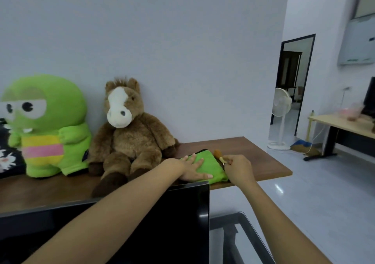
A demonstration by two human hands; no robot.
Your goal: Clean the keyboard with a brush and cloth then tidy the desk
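Lower centre of the frame: left hand (193, 167), fingers straight, presses flat on the green cloth (211, 167) on the wooden desk (257, 162); right hand (237, 167) pinches the brush (220, 156) beside it.

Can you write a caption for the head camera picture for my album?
Left hand flat on green cloth, right hand pinching brush, beside horse plush.
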